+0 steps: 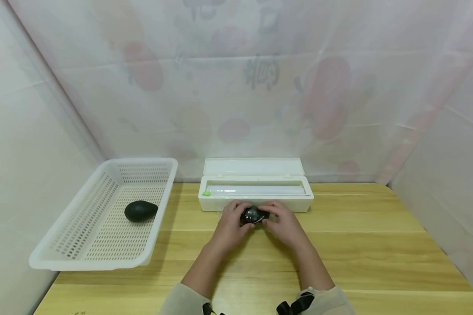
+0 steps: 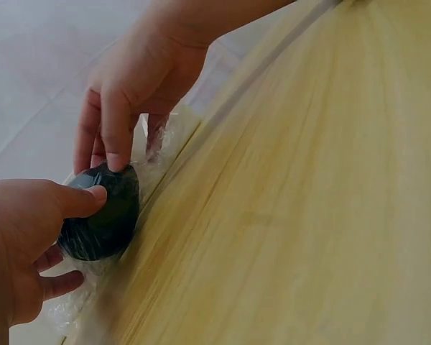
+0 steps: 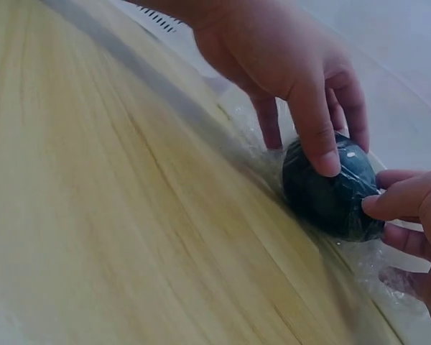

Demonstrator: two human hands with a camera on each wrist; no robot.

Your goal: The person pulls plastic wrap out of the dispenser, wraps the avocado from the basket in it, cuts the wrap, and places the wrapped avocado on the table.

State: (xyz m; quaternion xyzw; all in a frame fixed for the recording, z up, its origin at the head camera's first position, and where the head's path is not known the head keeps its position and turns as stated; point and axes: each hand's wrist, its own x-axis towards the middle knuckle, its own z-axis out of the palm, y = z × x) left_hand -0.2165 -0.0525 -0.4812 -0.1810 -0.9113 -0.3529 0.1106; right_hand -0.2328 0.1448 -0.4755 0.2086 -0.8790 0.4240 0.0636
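Observation:
A dark green avocado (image 1: 254, 215) lies in front of the white cling film box, with clear cling film (image 2: 161, 144) drawn over it and crumpled out at both ends. My left hand (image 1: 229, 225) grips one end, its thumb on top and fingers around the far side. At the other end my right hand (image 1: 284, 224) holds the avocado in the same way. Both thumbs press the film onto the skin in the right wrist view, where the wrapped avocado (image 3: 323, 190) looks shiny. Its underside is hidden.
Right behind the hands stands the cling film box (image 1: 256, 204), lid raised, with a film roll (image 1: 256, 190) inside and a green slider (image 1: 206, 193) at its left. A white slotted basket (image 1: 102, 264) on the left holds another avocado (image 1: 140, 211). A printed curtain (image 1: 236, 87) hangs behind the wooden table (image 1: 358, 245).

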